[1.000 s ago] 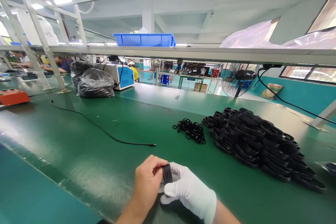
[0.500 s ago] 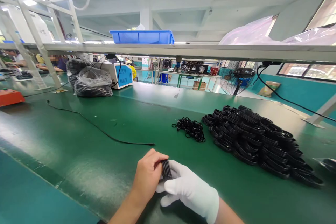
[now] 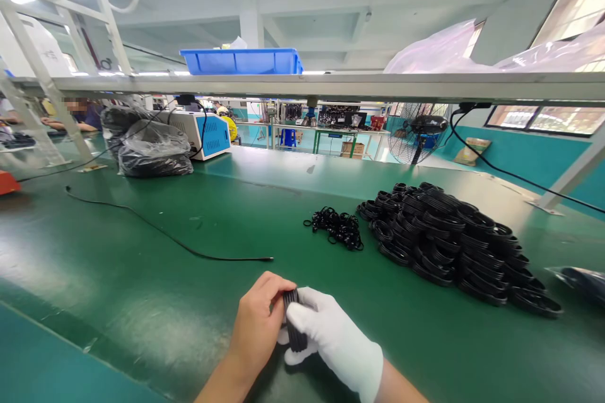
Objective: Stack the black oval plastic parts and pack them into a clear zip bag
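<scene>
A small coil of black cable (image 3: 295, 335) is held between both hands, low over the green bench. My bare left hand (image 3: 259, 318) pinches its upper left side. On the right, my right hand (image 3: 333, 337) in a white glove closes round the coil, with the thumb across its near face. Ahead of the hands lies a single black cable (image 3: 189, 249), stretched out loosely to the left. A small heap of black rings (image 3: 336, 227) sits beyond my right hand. To the right of that rises a big pile of coiled black cables (image 3: 449, 239).
The green bench (image 3: 155, 302) runs under a long shelf (image 3: 340, 85) bearing a blue bin (image 3: 241, 62). A bag of black goods (image 3: 155, 151) and a white-and-blue machine (image 3: 208, 133) stand at the back left. A fan (image 3: 423, 129) is behind the bench. A person (image 3: 82, 116) sits far left.
My right thumb has moved up onto the coil, and the gloved fingers have closed round it. The coil now stands more upright. The view has shifted a little to the right.
</scene>
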A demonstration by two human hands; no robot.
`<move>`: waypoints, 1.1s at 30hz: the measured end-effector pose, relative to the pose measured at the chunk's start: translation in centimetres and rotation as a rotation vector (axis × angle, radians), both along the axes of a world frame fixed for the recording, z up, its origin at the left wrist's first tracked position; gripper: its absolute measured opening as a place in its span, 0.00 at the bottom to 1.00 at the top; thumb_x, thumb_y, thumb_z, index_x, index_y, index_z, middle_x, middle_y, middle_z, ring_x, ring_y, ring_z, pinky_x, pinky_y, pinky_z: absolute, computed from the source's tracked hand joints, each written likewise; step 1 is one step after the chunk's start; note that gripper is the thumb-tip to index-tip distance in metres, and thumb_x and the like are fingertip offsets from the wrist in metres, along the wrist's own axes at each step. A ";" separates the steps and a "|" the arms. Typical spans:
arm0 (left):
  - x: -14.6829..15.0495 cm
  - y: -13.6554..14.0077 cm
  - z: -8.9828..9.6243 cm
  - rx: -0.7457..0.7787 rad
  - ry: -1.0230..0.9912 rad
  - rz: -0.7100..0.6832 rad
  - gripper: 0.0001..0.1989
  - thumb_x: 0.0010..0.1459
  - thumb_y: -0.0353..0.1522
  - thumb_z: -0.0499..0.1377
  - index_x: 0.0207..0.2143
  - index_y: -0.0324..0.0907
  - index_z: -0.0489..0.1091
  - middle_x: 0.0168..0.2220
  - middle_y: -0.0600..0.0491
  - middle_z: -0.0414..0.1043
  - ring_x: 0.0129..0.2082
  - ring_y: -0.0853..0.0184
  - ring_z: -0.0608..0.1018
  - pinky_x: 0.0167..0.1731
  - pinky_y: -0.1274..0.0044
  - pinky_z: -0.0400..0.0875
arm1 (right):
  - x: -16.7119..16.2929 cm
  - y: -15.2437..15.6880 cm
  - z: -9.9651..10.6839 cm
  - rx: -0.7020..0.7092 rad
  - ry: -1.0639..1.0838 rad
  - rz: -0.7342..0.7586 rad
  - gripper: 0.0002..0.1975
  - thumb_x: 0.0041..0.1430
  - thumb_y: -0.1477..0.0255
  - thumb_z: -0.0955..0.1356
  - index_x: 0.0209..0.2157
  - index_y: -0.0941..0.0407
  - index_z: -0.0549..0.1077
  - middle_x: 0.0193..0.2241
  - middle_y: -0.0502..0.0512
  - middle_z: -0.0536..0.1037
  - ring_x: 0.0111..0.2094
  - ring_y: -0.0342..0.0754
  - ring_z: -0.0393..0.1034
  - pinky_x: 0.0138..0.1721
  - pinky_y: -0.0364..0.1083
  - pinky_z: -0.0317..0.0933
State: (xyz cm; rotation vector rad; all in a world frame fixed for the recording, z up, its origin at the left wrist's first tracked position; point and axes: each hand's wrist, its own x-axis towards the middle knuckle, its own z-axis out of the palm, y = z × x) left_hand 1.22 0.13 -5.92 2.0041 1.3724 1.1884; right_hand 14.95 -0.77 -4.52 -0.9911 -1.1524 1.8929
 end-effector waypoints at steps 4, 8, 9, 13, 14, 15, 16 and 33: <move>0.0 0.0 0.0 -0.015 -0.011 0.014 0.13 0.51 0.23 0.48 0.30 0.44 0.69 0.29 0.57 0.68 0.29 0.73 0.71 0.29 0.81 0.66 | 0.4 0.2 -0.1 -0.089 0.151 0.008 0.26 0.44 0.52 0.67 0.33 0.60 0.66 0.27 0.54 0.68 0.31 0.49 0.67 0.29 0.50 0.65; 0.0 0.1 0.0 -0.014 -0.025 0.035 0.14 0.51 0.23 0.47 0.31 0.45 0.70 0.30 0.56 0.68 0.29 0.72 0.71 0.29 0.81 0.66 | 0.6 0.2 0.1 -0.036 0.079 0.081 0.22 0.40 0.60 0.72 0.34 0.59 0.67 0.29 0.52 0.68 0.34 0.48 0.67 0.31 0.49 0.65; 0.0 0.2 0.0 -0.014 -0.021 0.037 0.14 0.51 0.23 0.47 0.31 0.45 0.70 0.30 0.56 0.68 0.29 0.72 0.71 0.29 0.81 0.66 | 0.5 0.2 0.1 -0.022 0.041 0.088 0.22 0.38 0.64 0.73 0.35 0.59 0.67 0.29 0.52 0.69 0.35 0.49 0.67 0.32 0.48 0.65; 0.1 0.2 -0.1 -0.004 0.008 0.032 0.14 0.50 0.22 0.48 0.31 0.45 0.70 0.30 0.57 0.69 0.30 0.73 0.72 0.30 0.81 0.67 | 0.5 0.1 0.0 -0.048 0.000 0.063 0.24 0.35 0.71 0.74 0.38 0.59 0.66 0.31 0.52 0.69 0.35 0.49 0.68 0.33 0.49 0.66; 0.1 0.1 0.0 0.001 0.012 0.032 0.14 0.50 0.22 0.48 0.31 0.45 0.70 0.31 0.57 0.69 0.30 0.73 0.72 0.30 0.81 0.67 | 0.6 0.1 -0.1 -0.050 0.033 0.069 0.24 0.36 0.70 0.73 0.38 0.59 0.66 0.32 0.53 0.69 0.35 0.49 0.68 0.33 0.49 0.66; 0.1 0.1 0.0 0.006 0.017 0.036 0.14 0.50 0.22 0.48 0.31 0.45 0.70 0.31 0.57 0.69 0.30 0.73 0.72 0.30 0.81 0.67 | 0.6 0.1 -0.2 -0.048 0.074 0.081 0.24 0.37 0.69 0.73 0.39 0.59 0.66 0.33 0.53 0.69 0.35 0.49 0.68 0.33 0.49 0.66; 0.1 0.0 0.1 0.012 0.024 0.044 0.14 0.50 0.22 0.48 0.32 0.45 0.70 0.30 0.57 0.69 0.29 0.73 0.72 0.30 0.81 0.67 | 0.6 0.1 -0.3 -0.044 0.111 0.089 0.24 0.37 0.69 0.73 0.39 0.59 0.66 0.33 0.53 0.69 0.35 0.49 0.68 0.33 0.49 0.66; -0.9 0.0 0.2 -0.046 -0.148 0.108 0.08 0.55 0.30 0.51 0.34 0.44 0.69 0.33 0.54 0.70 0.33 0.70 0.73 0.33 0.79 0.68 | 2.3 0.7 -1.6 -0.195 0.560 0.279 0.24 0.48 0.70 0.69 0.48 0.58 0.63 0.43 0.59 0.69 0.40 0.47 0.67 0.36 0.46 0.63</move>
